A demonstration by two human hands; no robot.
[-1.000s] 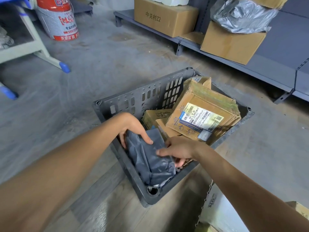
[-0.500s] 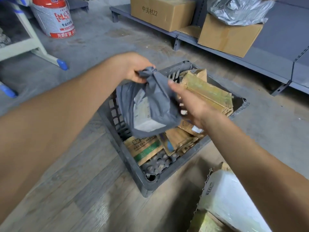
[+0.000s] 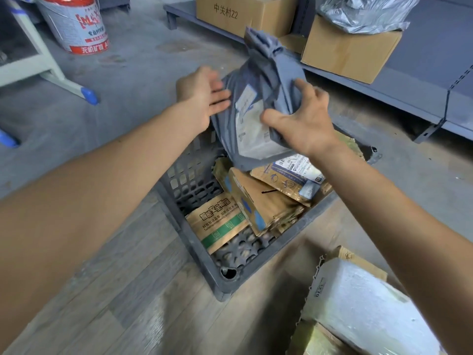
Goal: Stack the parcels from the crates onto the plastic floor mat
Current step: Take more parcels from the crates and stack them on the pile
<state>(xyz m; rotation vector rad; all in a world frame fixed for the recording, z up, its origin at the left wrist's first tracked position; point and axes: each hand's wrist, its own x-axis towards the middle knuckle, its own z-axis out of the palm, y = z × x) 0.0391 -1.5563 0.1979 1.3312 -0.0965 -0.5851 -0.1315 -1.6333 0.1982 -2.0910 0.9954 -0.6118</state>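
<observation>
**Lifted higher, passed across**

Since half a second ago the grey mailer bag (image 3: 256, 129) rises and swaps carriers. Nearest, a white wrapped parcel (image 3: 371, 316) lies at lower right by the toothed edge of what seems the mat (image 3: 317, 275), so some stacking looks done. Beyond, cardboard parcels (image 3: 258, 208) remain in the crate (image 3: 222, 288). Above it, the right hand (image 3: 304, 124) pinches the bag with thumb and curled fingers. The left hand (image 3: 202, 98), fingers straight, touches its side.

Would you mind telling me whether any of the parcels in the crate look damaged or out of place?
Yes: in the crate, the middle box leans tilted over the green-printed box, and its lower edges look crushed and frayed. The grey bag, held above them in the right hand, looks crumpled but whole.
</observation>
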